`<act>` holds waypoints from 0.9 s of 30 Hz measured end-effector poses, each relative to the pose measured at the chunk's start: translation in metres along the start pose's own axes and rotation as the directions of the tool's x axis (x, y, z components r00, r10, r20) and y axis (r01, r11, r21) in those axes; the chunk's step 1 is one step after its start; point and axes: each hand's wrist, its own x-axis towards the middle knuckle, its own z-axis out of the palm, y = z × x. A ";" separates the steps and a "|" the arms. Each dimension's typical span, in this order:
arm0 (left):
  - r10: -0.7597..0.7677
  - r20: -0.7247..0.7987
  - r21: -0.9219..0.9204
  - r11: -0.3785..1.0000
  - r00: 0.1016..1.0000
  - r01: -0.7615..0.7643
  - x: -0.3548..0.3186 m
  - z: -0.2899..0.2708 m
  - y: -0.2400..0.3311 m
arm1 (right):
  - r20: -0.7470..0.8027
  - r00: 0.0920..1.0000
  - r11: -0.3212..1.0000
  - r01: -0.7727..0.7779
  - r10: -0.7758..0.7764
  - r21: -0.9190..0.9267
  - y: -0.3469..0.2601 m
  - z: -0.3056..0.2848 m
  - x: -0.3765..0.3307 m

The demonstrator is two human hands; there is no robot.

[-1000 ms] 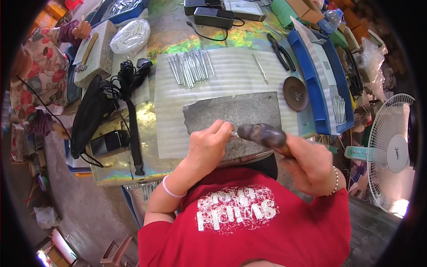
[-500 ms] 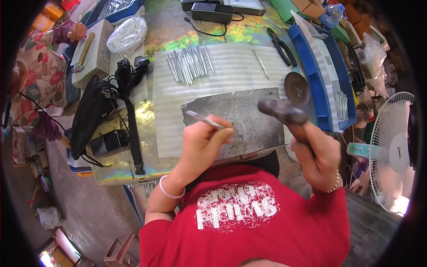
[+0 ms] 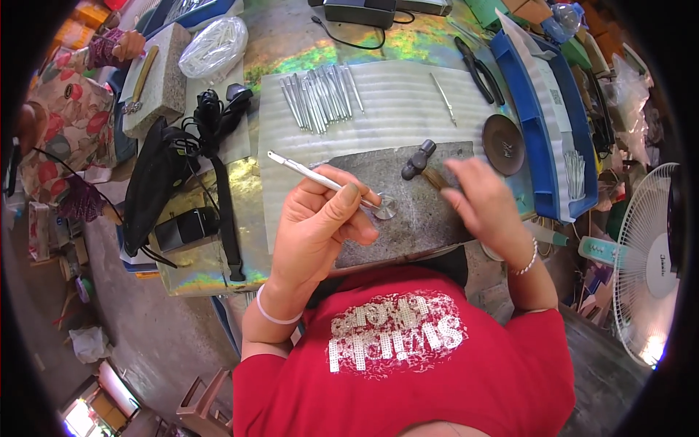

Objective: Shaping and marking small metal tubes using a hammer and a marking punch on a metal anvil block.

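Observation:
My left hand (image 3: 317, 222) is closed in a pinch around a slim silver metal rod (image 3: 304, 170), tilted with its slotted-looking end up to the left. Under that hand, a small round metal disc (image 3: 384, 207) lies on the dark stone slab (image 3: 429, 218). A ball-peen hammer (image 3: 419, 160) with a wooden handle rests on the slab's far part. By the handle's end is my right hand (image 3: 486, 200), blurred, thumb and fingers apart and not wrapped around the handle. Beyond the slab, several similar rods (image 3: 320, 100) lie in a row on white foam sheeting (image 3: 393, 109).
A single rod (image 3: 443, 98), black-handled pliers (image 3: 480, 71) and a round brown dish (image 3: 502, 144) lie right of the rods. A blue tray (image 3: 542, 146) borders the right side. A black bag (image 3: 149, 193) and granite block (image 3: 164, 80) stand left, near another person's hand (image 3: 129, 45).
The hammer, held raised in my right hand before, now lies on the slab with that hand loosened from it. My left hand has lifted the rod, uncovering the disc.

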 end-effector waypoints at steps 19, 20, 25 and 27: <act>0.124 -0.056 0.555 0.829 0.991 -0.072 -0.014 0.004 0.002 | -0.023 0.942 0.941 -0.336 0.335 -0.052 0.136 0.034 0.143; 0.125 -0.059 0.553 0.830 0.990 -0.072 -0.014 0.003 0.003 | -0.020 0.943 0.937 -0.328 0.333 0.121 0.126 0.022 0.137; 0.119 0.030 0.603 0.790 0.992 -0.113 -0.011 -0.003 0.001 | 0.107 0.972 0.583 -0.213 0.211 0.784 0.046 -0.033 0.088; 0.130 0.029 0.601 0.790 0.991 -0.121 -0.008 0.002 0.000 | 0.220 0.967 0.419 -0.255 0.132 0.871 0.011 -0.044 0.068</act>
